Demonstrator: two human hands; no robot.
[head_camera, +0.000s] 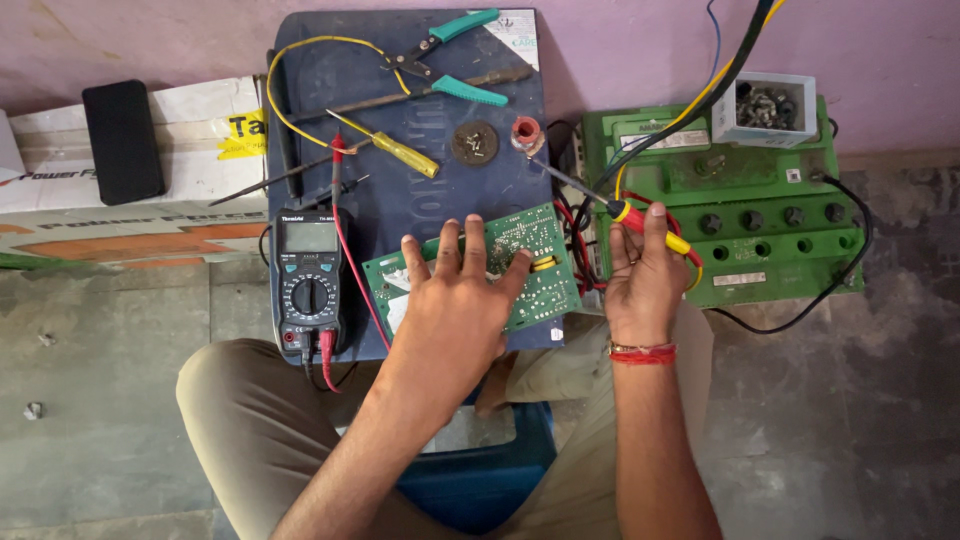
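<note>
The left hand (452, 300) lies flat, fingers spread, on the green circuit board (478, 270), pressing it down with no closed grip. The board rests on the dark blue case (400, 200) that serves as desk, just right of the multimeter (310, 285). The right hand (645, 280) has its grip clamped on the red-and-yellow handle of a soldering iron (600, 200), right of the board, with the tip reaching up toward a red-wound coil (526, 135) above it.

Risks, as judged:
- The iron's shaft passes close to the red wires (572, 240) at the board's right edge; a slip could scorch insulation.
- The spread fingers rest on components, and hard pressure could bend leads.
- The red meter lead (345, 250) runs just left of the board and could snag.
- The green battery (740, 200) with its cables sits further right of the board; a stray tip there could cause a short.
</note>
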